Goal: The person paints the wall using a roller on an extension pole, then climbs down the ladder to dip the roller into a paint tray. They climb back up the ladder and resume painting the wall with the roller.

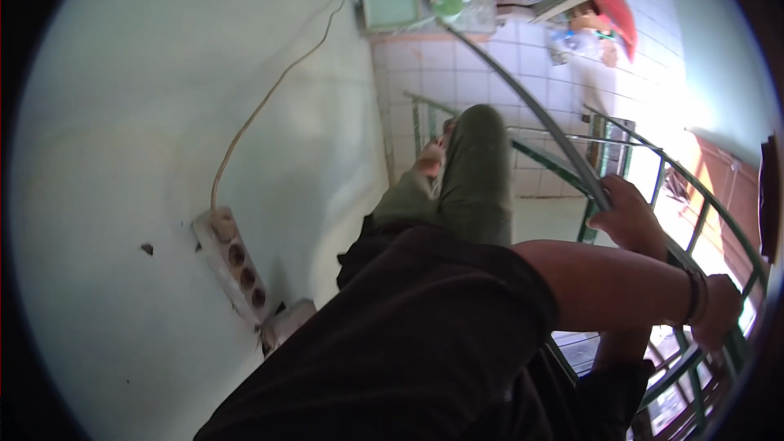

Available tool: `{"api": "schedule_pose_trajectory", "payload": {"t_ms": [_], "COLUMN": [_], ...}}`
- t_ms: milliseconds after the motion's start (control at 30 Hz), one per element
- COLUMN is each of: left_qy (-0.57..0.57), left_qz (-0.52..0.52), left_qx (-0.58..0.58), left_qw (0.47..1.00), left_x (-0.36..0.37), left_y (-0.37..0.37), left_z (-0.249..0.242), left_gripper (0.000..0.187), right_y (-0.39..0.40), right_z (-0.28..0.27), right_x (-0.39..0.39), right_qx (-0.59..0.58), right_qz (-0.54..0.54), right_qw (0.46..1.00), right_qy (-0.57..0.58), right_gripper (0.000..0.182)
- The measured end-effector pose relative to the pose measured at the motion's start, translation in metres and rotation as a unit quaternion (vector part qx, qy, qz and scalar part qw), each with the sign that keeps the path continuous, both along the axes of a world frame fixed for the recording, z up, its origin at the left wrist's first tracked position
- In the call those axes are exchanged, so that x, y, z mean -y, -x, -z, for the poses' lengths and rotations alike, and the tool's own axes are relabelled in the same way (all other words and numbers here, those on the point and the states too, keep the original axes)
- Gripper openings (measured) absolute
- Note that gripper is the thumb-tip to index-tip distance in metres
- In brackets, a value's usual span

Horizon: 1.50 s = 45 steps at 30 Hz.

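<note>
A long, dark grey-green handrail [535, 106] runs from the top middle down to the lower right. My right hand [631, 216] is closed around it about midway, thumb on the near side. Farther down on the right, my left hand [719, 310], with a band at the wrist, grips the green metal railing [739, 351]. My left arm crosses over my right forearm, hiding part of it. Below the handrail, a green lower bar [547, 165] slants past my legs in green trousers [476, 167].
On the pale wall at left hangs a socket strip [233, 265] with a cord [278, 86] running upward. White tiled floor [523, 57] lies beyond my legs. A green round object [446, 4] and a red item [618, 24] are at the top; more green railing [710, 204] curves at right.
</note>
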<state>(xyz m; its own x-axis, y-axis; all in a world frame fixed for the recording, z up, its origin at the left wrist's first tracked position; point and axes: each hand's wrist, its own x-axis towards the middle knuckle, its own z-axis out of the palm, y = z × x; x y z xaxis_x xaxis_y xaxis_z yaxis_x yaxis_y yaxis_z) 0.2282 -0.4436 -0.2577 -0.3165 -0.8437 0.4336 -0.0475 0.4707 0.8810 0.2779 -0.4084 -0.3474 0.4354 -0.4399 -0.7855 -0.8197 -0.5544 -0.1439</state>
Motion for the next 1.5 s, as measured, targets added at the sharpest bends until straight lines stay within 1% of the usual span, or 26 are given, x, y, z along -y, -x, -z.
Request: {"api": "schedule_pose_trajectory", "payload": {"t_ms": [67,133,300,333,400,467,533,600,633,667,700,733,800,933,1000,1067,1200,1233,1267,1300,1333,1367,1400,1433,1467,1500], "left_qy": [-0.021,-0.024,-0.025,0.010,0.016,0.014,0.036,0.016,0.007,0.060,-0.109,-0.064,-0.010,-0.004,-0.045,-0.039,-0.042,0.024,0.085,0.108,0.132,0.127,0.046,-0.040,-0.168,-0.312], "left_qz": [-0.002,-0.048,-0.073,-0.070,-0.048,-0.062,-0.065,-0.080,-0.063,-0.097,-0.004,0.003,0.013,-0.022,-0.029,-0.065,-0.195,-0.240,-0.281,-0.348,-0.410,-0.504,-0.552,-0.583,-0.592,-0.554], "left_qx": [-0.001,-0.061,-0.082,-0.064,-0.057,-0.053,-0.064,-0.101,-0.073,-0.063,-0.050,-0.041,-0.129,-0.098,-0.089,-0.145,-0.009,0.006,0.024,-0.003,-0.029,0.020,0.030,0.002,0.037,0.042], "left_qw": [1.000,0.997,0.994,0.995,0.997,0.997,0.995,0.992,0.995,0.992,0.993,0.997,0.991,0.995,0.995,0.987,0.980,0.971,0.956,0.931,0.902,0.854,0.832,0.812,0.788,0.770], "left_x": [-0.011,-0.015,-0.019,-0.018,-0.015,-0.015,-0.012,-0.014,-0.012,-0.007,-0.033,-0.028,-0.026,-0.031,-0.035,-0.019,-0.056,-0.068,-0.078,-0.092,-0.108,-0.122,-0.137,-0.152,-0.170,-0.180], "left_y": [-0.012,-0.014,-0.019,-0.017,-0.018,-0.021,-0.018,-0.016,-0.016,-0.015,-0.034,-0.030,-0.026,-0.029,-0.026,-0.013,-0.029,-0.041,-0.050,-0.065,-0.086,-0.114,-0.137,-0.158,-0.171,-0.181], "left_z": [-0.001,0.002,0.002,0.004,0.006,0.003,0.005,0.006,0.005,0.007,-0.032,-0.019,-0.003,-0.008,-0.008,0.018,0.012,0.028,0.052,0.078,0.106,0.137,0.165,0.206,0.225,0.249], "left_gripper": [0.029,0.029,0.031,0.033,0.041,0.039,0.037,0.032,0.033,0.037,0.024,0.029,0.028,0.027,0.027,0.045,0.060,0.057,0.056,0.051,0.048,0.036,0.033,0.031,0.035,0.035], "right_y": [-0.003,0.006,0.010,0.018,0.029,0.037,0.042,0.046,0.047,0.047,0.048,0.047,0.042,0.038,0.041,0.040,0.031,0.026,0.015,0.010,0.011,0.014,0.014,-0.002,-0.009,-0.016], "right_z": [-0.005,0.002,0.009,0.012,0.023,0.024,0.028,0.029,0.030,0.032,0.032,0.033,0.036,0.047,0.055,0.063,0.080,0.084,0.085,0.089,0.096,0.103,0.108,0.076,0.073,0.071], "right_x": [0.000,0.002,0.005,0.002,0.010,0.000,-0.001,-0.001,-0.001,0.000,-0.001,-0.003,-0.004,-0.011,-0.018,-0.025,-0.024,-0.023,-0.015,-0.014,-0.018,-0.026,-0.030,-0.037,-0.041,-0.044], "right_qx": [-0.016,0.018,0.024,0.036,0.070,0.156,0.195,0.209,0.216,0.220,0.226,0.228,0.233,0.243,0.248,0.255,0.263,0.251,0.179,0.180,0.276,0.362,0.436,0.236,0.234,0.230], "right_qz": [0.018,-0.017,-0.007,0.006,-0.119,0.000,0.029,0.030,0.030,0.031,0.030,0.025,0.018,-0.007,-0.026,-0.058,-0.181,-0.235,-0.331,-0.349,-0.221,-0.080,0.067,0.149,0.141,0.147], "right_qw": [1.000,1.000,0.999,0.998,0.990,0.987,0.979,0.975,0.972,0.971,0.969,0.968,0.966,0.962,0.960,0.957,0.941,0.933,0.925,0.919,0.935,0.928,0.895,0.957,0.958,0.957], "right_qy": [-0.012,0.002,0.038,0.045,0.017,0.031,0.052,0.075,0.084,0.089,0.096,0.103,0.114,0.126,0.129,0.127,0.116,0.105,0.044,0.039,0.005,-0.030,-0.067,-0.080,-0.085,-0.096], "right_gripper": [0.046,0.039,0.029,0.026,0.023,0.022,0.022,0.023,0.023,0.023,0.024,0.024,0.025,0.026,0.027,0.028,0.029,0.030,0.029,0.029,0.031,0.034,0.037,0.036,0.036,0.038]}}
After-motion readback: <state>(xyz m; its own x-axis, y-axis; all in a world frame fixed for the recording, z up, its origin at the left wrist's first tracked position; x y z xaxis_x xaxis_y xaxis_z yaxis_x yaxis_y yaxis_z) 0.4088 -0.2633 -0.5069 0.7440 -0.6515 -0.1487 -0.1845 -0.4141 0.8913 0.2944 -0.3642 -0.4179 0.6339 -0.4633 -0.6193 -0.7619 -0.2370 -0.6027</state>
